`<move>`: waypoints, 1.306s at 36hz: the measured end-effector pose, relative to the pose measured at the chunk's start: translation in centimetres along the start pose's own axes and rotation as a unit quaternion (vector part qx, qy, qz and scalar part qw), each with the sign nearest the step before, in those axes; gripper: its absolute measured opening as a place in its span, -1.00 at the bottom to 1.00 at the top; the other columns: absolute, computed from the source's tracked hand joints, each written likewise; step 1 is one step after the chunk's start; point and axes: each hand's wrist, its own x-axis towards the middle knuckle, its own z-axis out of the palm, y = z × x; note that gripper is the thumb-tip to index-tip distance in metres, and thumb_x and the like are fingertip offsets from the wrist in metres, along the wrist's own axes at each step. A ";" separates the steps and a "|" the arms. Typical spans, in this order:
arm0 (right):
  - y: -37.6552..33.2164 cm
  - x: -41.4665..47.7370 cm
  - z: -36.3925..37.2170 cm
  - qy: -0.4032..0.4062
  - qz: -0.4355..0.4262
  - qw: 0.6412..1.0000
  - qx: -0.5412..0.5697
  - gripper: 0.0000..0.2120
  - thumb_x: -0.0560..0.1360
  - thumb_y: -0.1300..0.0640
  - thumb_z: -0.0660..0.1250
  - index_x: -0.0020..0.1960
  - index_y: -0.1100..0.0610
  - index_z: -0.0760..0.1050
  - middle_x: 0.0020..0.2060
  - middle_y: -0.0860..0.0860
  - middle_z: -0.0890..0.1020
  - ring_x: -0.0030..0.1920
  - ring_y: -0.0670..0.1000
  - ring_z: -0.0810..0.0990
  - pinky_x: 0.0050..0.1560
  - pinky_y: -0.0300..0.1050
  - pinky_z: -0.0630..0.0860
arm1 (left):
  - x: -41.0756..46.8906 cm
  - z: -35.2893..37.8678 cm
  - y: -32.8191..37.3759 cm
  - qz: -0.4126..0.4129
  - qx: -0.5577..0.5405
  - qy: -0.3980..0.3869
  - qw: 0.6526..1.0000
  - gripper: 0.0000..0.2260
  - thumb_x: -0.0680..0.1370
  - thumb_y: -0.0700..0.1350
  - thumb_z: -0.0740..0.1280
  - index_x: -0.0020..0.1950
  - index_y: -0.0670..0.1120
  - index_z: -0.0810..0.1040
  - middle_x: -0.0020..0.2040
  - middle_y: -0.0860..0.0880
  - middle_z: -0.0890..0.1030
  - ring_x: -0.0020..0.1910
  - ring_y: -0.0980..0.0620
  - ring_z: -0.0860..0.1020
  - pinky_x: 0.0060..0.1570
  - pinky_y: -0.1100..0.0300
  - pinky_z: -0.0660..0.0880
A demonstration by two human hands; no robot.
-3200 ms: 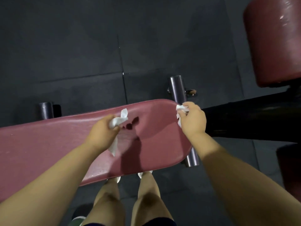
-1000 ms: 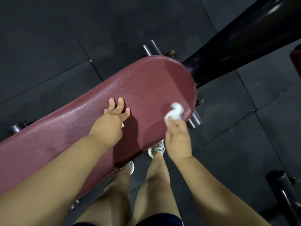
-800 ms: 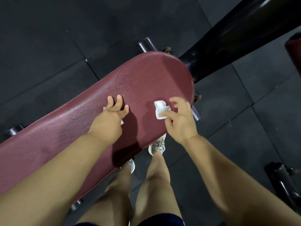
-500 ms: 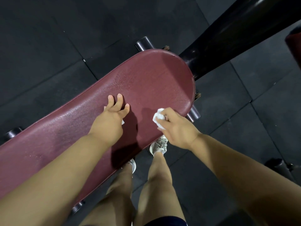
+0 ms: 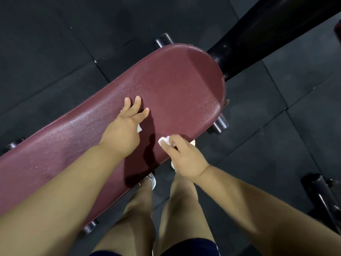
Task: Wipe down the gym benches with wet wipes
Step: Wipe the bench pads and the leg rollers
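Observation:
A dark red padded gym bench (image 5: 180, 84) runs from lower left to a rounded end at upper right, its surface glistening with moisture. My left hand (image 5: 125, 128) lies flat on the pad with fingers straight, pressing a white wet wipe (image 5: 138, 128); only a corner of that wipe shows under the palm. My right hand (image 5: 181, 157) sits at the bench's near edge and pinches a small bunched white wipe (image 5: 163, 140) against the pad.
A thick black frame beam (image 5: 267, 32) rises from the bench's rounded end to the upper right. Steel foot bars (image 5: 219, 124) stick out under the pad. My legs (image 5: 158, 209) stand close to the near edge. Black equipment (image 5: 321, 193) lies on the rubber floor at right.
My right hand has drawn its wipe from the middle of the pad's end back to the near edge. My left hand has stayed flat in the same spot on its wipe.

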 end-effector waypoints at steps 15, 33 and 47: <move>-3.4 0.1 1.5 -0.011 0.089 0.996 -0.001 -0.83 0.61 0.01 0.10 0.08 -0.13 0.45 -0.08 -0.07 0.46 -0.10 -0.05 0.40 -0.06 -0.16 0.27 | -5.5 0.6 -3.9 -0.088 -0.099 0.145 0.980 -0.52 0.42 -0.41 0.29 0.33 -0.15 0.47 0.44 -0.05 0.33 0.44 -0.08 0.20 0.42 0.10 0.20; -4.8 6.0 1.2 -0.038 0.017 0.997 -0.057 -0.75 0.59 0.02 0.02 0.06 0.09 0.42 -0.19 -0.03 0.43 -0.17 0.14 0.44 -0.12 -0.03 0.42 | -6.7 0.4 -6.3 -0.092 -0.055 0.100 0.989 -0.46 0.42 -0.40 0.22 0.32 0.03 0.50 0.46 0.16 0.27 0.47 0.10 0.22 0.24 -0.07 0.38; 1.0 14.8 -4.0 0.120 0.251 0.952 -0.131 -0.59 0.63 0.10 0.04 0.45 0.10 0.29 0.08 0.19 0.51 0.03 0.17 0.55 -0.03 -0.10 0.43 | -7.4 1.5 -8.4 -0.133 -0.061 0.191 0.971 -0.50 0.24 -0.54 0.37 0.17 -0.33 0.56 0.34 -0.29 0.43 0.30 -0.34 0.41 0.19 -0.20 0.43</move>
